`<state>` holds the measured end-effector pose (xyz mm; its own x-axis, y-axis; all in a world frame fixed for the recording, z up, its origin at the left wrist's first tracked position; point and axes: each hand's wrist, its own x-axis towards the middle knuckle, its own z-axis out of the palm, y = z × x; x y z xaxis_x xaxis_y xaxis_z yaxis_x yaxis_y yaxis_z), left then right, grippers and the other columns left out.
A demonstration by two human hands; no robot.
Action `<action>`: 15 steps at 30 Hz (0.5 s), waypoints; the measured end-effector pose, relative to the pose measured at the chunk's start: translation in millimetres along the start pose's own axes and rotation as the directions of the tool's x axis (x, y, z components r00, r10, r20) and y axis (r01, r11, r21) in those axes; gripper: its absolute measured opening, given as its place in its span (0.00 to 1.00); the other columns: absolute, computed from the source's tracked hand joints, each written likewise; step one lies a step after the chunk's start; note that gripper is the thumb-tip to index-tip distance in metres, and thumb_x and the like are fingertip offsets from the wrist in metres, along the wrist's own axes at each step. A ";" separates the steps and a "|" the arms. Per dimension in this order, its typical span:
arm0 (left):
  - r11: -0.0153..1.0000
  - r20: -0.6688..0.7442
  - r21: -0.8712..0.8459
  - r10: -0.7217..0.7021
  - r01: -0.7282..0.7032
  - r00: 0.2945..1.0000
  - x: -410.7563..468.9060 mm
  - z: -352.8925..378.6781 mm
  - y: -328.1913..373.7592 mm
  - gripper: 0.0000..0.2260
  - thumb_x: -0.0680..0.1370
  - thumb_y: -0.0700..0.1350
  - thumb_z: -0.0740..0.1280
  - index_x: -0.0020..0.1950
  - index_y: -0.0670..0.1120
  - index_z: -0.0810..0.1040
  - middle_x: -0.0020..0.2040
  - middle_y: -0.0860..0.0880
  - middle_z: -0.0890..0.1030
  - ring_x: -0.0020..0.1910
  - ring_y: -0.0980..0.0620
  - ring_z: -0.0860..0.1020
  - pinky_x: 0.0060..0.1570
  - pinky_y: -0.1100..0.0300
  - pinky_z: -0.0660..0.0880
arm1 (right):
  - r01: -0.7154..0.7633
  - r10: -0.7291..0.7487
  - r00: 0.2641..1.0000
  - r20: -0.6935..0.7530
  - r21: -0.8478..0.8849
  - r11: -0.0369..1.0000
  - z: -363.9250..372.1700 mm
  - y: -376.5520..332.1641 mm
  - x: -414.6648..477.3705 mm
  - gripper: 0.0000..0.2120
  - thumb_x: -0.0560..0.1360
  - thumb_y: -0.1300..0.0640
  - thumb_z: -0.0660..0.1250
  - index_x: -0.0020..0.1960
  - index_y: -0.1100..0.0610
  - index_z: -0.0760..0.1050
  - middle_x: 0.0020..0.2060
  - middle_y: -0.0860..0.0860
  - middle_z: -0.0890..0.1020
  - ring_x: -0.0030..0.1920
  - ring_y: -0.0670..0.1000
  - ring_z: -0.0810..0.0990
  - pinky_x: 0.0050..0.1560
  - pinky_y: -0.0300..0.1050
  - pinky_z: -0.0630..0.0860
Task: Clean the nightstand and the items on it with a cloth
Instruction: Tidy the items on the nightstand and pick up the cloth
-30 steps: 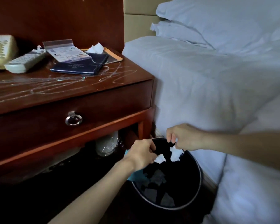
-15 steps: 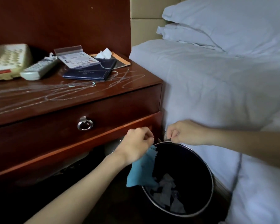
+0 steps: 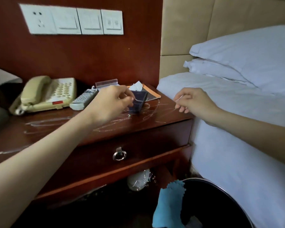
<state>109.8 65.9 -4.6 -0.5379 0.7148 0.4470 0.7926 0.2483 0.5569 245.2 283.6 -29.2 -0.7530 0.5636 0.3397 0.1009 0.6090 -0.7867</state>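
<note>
Cloth (image 3: 169, 204) is noted draped over the bin (image 3: 212, 199), unheld. Nightstand (image 3: 138, 125) top is streaked white, so wiping is judged outstanding. A pale strand (image 3: 179, 98) is pinched by the right hand (image 3: 194, 102). The left hand (image 3: 110, 104) is curled; what it holds cannot be told.

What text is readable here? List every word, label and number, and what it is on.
Nothing is legible.
On the telephone, a red label: blurred.
On the remote: print too small.
On the dark folder: partly covered, nothing readable.
On the wall switches: no readable marks.
</note>
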 end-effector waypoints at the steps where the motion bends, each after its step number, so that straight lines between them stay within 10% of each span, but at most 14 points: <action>1: 0.999 -0.017 0.032 -0.015 0.015 1.000 4.5 -5.4 -6.6 0.06 0.77 0.42 0.64 0.45 0.48 0.80 0.37 0.53 0.83 0.37 0.57 0.80 0.39 0.60 0.76 | 0.015 -0.015 1.000 -0.007 -0.008 1.000 5.2 -4.2 8.2 0.10 0.71 0.66 0.63 0.38 0.53 0.77 0.34 0.54 0.82 0.31 0.49 0.78 0.33 0.38 0.73; 15: 0.886 -0.161 0.339 -0.275 0.315 0.948 79.4 -66.7 -123.8 0.09 0.76 0.40 0.62 0.51 0.44 0.81 0.48 0.42 0.83 0.50 0.43 0.78 0.45 0.57 0.71 | 0.114 -0.099 0.992 0.079 -0.207 0.972 82.4 -31.9 134.4 0.09 0.73 0.62 0.63 0.51 0.57 0.78 0.44 0.53 0.81 0.46 0.51 0.77 0.45 0.42 0.71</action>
<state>-50.2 48.3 8.6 -0.7740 0.5040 0.3833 0.6307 0.6670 0.3966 87.2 293.9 -0.8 -0.8082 0.4546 0.3744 0.1471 0.7714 -0.6191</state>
